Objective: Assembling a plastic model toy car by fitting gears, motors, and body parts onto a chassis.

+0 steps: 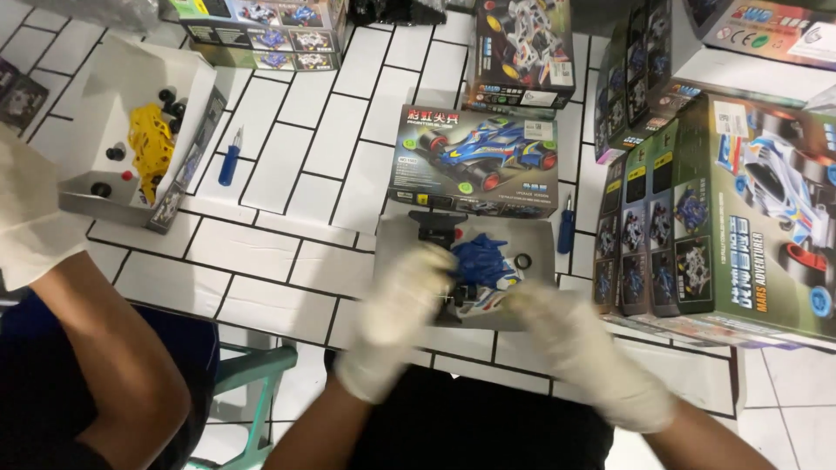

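Observation:
Both my hands wear white gloves and are blurred by motion. My left hand (402, 312) curls around the left side of a small blue-and-white toy car (482, 271), which lies in a shallow grey box tray (540, 244). My right hand (582, 355) reaches in from the right, its fingertips at the car's right side; its grip is too blurred to tell. A black chassis piece (435, 229) and a small black tyre ring (522, 260) also lie in the tray.
A toy car box (475, 161) stands behind the tray, with a blue screwdriver (566, 228) beside it. Stacked boxes (740, 218) fill the right. At left are a white box (196, 87) with yellow parts (150, 144), another screwdriver (230, 158) and another person's arm (96, 348).

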